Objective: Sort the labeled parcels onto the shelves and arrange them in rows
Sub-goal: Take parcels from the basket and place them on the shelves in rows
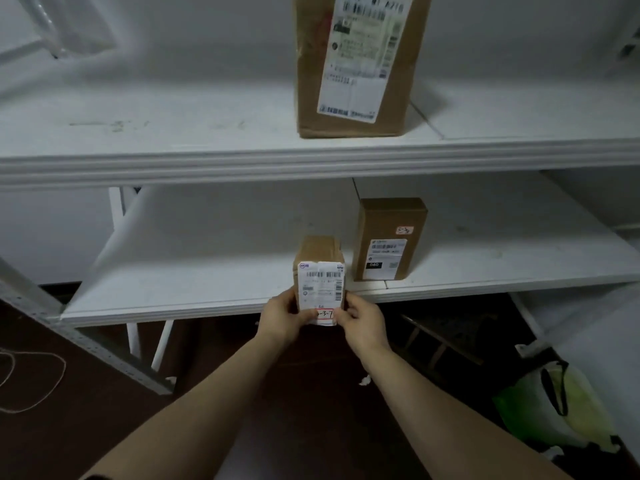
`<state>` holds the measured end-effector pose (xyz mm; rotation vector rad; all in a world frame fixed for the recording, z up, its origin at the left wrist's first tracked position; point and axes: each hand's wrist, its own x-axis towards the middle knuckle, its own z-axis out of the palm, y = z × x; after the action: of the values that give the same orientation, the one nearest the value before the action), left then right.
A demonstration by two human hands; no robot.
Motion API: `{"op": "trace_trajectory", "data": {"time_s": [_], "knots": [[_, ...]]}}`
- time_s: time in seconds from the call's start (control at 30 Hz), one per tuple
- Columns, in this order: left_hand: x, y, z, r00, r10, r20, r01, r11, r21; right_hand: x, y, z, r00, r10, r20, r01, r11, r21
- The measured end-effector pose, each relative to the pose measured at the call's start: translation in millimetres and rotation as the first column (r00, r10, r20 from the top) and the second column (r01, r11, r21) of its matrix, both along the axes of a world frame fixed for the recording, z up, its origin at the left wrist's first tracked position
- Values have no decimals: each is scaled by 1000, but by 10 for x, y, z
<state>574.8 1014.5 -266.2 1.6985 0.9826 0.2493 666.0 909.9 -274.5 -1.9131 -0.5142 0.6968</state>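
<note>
Small parcel (320,282) is pinched by left hand (282,315) and right hand (363,320) at lower shelf (194,271) lip; if released overhanging, a fall is risked

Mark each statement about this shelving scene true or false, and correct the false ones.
1. The left hand and right hand both hold the small parcel at the lower shelf's front edge. True.
2. The upper shelf holds three boxes. False: only one large box shows there.
3. A second box stands on the lower shelf, right of the small parcel. True.
4. The small parcel's label faces the wall. False: it faces the camera.
</note>
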Motion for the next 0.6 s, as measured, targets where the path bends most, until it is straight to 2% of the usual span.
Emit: {"op": "trace_trajectory", "data": {"time_s": [0.2, 0.37, 0.47, 0.6], "knots": [[345, 349, -446, 998, -4, -62, 13, 988, 153, 236, 423, -402, 1000, -6, 6, 7, 999, -35], [573, 460, -647, 995, 13, -96, 7, 977, 211, 344, 593, -588, 999, -48, 1, 48, 999, -16], [691, 479, -707, 993, 38, -115, -12, 975, 221, 422, 624, -619, 998, -36, 54, 39, 998, -58], [816, 487, -809, 993, 63, -99, -43, 980, 196, 497, 580, -654, 994, -101, -30, 98, 993, -72]]}}
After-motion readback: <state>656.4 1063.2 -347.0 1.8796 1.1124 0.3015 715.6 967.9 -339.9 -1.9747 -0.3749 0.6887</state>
